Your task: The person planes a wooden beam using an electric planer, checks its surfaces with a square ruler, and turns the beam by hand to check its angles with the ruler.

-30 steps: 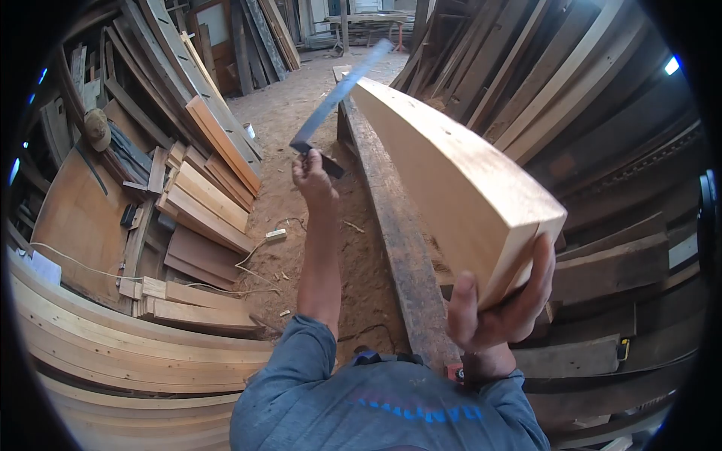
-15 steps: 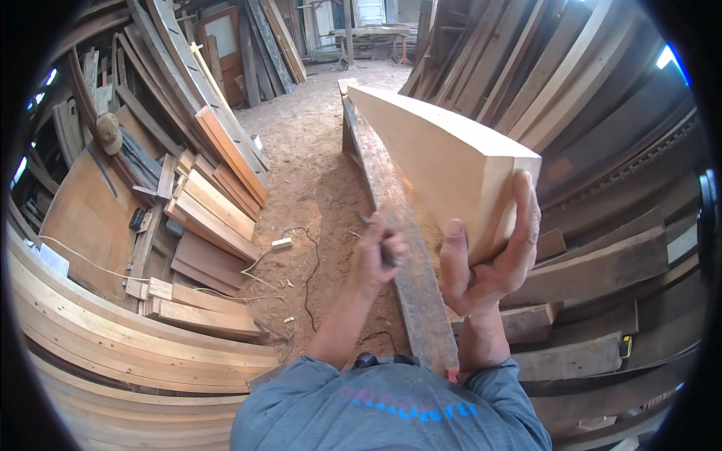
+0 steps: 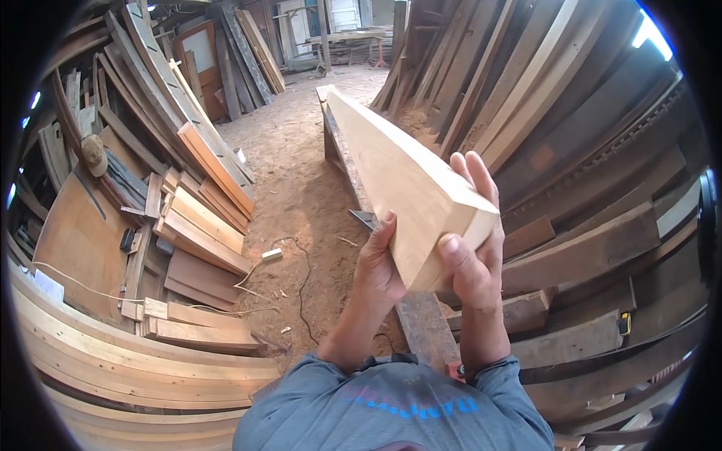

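A thick, pale wooden board point(image 3: 395, 177) slants away from me over the bench, its near end raised toward my chest. My left hand point(image 3: 380, 259) is closed on its left side near the lower corner, the thumb lying along the face. On the other side my right hand point(image 3: 474, 259) grips the near end, thumb on the end face and fingers up along the right edge. A dark, flat metal piece point(image 3: 362, 218) pokes out beside my left hand; whether that hand holds it or it rests on the bench, I cannot tell. The long, worn bench plank point(image 3: 425, 323) runs beneath.
Stacked planks point(image 3: 135, 361) lie at the left, and boards point(image 3: 496, 83) lean along the right wall. A white power strip point(image 3: 272, 255) with cords lies on the sawdust-covered floor point(image 3: 278, 173). A cap point(image 3: 95, 155) hangs at the left. A yellow-black object point(image 3: 625, 324) sits at right.
My left hand, earlier apart from the board and closed around a dark tool, has come onto the board's left side. The board's near end has moved lower and left; my right hand has shifted its grip.
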`<action>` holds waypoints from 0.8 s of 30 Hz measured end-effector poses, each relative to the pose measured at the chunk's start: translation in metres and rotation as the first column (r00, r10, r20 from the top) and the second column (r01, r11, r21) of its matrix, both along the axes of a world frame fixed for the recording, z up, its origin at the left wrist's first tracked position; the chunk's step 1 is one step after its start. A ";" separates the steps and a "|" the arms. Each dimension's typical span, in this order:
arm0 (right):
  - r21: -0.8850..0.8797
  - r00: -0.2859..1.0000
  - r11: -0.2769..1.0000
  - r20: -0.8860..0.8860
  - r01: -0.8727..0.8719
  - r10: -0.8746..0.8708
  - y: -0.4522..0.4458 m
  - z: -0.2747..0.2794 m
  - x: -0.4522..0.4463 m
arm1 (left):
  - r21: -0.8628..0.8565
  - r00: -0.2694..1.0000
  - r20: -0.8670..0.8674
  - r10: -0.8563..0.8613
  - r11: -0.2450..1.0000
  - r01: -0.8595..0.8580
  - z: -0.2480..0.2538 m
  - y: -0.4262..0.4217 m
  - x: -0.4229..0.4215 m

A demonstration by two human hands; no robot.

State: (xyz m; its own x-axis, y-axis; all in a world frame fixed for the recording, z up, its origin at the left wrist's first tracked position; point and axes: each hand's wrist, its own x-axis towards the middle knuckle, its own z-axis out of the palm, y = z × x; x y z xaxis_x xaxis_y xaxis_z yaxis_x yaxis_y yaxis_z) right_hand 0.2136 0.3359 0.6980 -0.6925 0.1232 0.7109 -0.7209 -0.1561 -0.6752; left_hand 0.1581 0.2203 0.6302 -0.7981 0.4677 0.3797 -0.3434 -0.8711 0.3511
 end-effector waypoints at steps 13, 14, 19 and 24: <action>-0.297 0.982 0.936 0.061 0.189 -0.179 -0.027 -0.050 -0.002 | -0.209 0.895 -0.329 0.300 0.901 -0.379 0.027 -0.026 -0.012; -0.245 0.981 0.950 0.027 0.193 -0.192 -0.028 -0.048 -0.003 | -0.201 0.897 -0.346 0.275 0.912 -0.357 0.021 -0.028 -0.015; -0.217 0.988 0.971 -0.094 0.097 -0.120 -0.042 -0.040 0.001 | -0.326 0.846 -0.340 0.411 0.792 -0.516 0.019 -0.035 -0.008; -0.143 0.984 0.986 -0.147 0.081 -0.102 -0.046 -0.036 -0.003 | -0.279 0.935 -0.223 0.277 0.901 -0.333 0.029 -0.048 -0.009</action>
